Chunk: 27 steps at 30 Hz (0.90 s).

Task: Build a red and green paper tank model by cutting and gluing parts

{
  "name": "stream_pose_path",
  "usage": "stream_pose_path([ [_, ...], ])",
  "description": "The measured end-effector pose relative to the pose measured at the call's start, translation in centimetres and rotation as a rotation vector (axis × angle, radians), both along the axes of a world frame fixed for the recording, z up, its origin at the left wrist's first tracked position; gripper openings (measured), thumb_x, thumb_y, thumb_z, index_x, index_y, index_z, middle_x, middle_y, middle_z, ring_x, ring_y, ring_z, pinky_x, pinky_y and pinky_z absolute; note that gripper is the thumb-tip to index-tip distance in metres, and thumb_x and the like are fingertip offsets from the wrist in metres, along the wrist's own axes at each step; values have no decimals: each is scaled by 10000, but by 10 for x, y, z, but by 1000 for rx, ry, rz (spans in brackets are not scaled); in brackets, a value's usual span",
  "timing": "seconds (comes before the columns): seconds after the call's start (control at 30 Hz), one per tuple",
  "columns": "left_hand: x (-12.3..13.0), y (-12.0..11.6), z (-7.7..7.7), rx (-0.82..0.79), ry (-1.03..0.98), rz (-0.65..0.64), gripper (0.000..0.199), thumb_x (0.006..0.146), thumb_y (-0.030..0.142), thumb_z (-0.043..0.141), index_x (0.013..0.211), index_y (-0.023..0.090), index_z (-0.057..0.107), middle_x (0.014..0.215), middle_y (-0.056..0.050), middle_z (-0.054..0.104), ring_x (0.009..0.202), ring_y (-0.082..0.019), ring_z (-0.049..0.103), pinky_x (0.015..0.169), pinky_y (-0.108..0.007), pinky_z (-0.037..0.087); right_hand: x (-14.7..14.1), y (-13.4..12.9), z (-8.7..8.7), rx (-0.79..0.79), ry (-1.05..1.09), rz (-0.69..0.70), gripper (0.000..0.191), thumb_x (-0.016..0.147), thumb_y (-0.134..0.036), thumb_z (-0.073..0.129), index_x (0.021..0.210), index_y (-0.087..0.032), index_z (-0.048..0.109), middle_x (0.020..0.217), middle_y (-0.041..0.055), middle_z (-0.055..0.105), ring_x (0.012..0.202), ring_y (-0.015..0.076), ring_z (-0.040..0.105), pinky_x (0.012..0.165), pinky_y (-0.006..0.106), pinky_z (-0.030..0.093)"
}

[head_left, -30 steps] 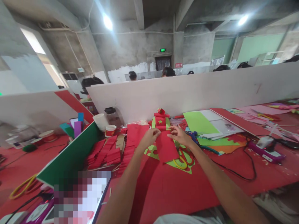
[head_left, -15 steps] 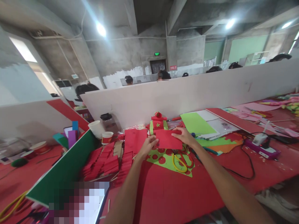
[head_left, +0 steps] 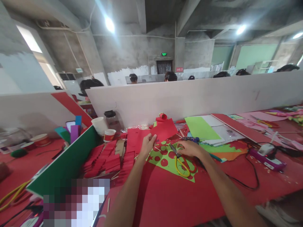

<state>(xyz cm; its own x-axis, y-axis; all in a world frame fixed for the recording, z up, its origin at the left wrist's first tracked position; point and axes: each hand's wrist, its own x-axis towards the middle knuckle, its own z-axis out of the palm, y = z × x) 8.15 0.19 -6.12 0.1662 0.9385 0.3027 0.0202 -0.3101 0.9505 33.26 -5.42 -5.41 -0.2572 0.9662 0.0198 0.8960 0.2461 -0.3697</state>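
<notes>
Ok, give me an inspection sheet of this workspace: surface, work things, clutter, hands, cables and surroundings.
Surface: red table, many things spread over it.
Liquid spills: nothing seen.
Work things: red sheet, raised at an angle; scissors lying on a dotted green sheet.
Clutter: red strips piled on the left, paper cup behind them; glue gun beyond the right hand.
Hands: left hand grips the red sheet; right hand is by the scissors, contact unclear.
Cables: black cable loops beside a purple power strip with plugs in it.
Surroundings: white divider; people's heads show beyond it.
</notes>
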Motion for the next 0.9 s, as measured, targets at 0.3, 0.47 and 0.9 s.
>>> stream_pose_path([
  [0.3,8,-11,-1,44,-73,18,331,766,464,677,721,177,518,515,21,592,455,-110,543,484,-215,414,-34,-34,17,-131,-362,-51,592,629,-476,751,1123,-186,602,1065,151,710,1010,371,656,731,349,440],
  [0.47,10,-18,3,91,-92,105,330,778,436,667,659,186,489,497,23,579,443,-106,537,473,-213,412,-38,-36,24,-177,-371,-53,435,669,-385,690,1029,-150,626,1019,173,716,969,362,671,658,330,423],
  [0.9,18,-10,-8,75,-433,297,412,702,414,749,988,166,585,806,-41,698,609,-147,664,605,-289,567,-21,-27,25,-102,148,10,388,736,-281,625,1088,-222,472,757,-7,622,581,147,569,516,235,347],
])
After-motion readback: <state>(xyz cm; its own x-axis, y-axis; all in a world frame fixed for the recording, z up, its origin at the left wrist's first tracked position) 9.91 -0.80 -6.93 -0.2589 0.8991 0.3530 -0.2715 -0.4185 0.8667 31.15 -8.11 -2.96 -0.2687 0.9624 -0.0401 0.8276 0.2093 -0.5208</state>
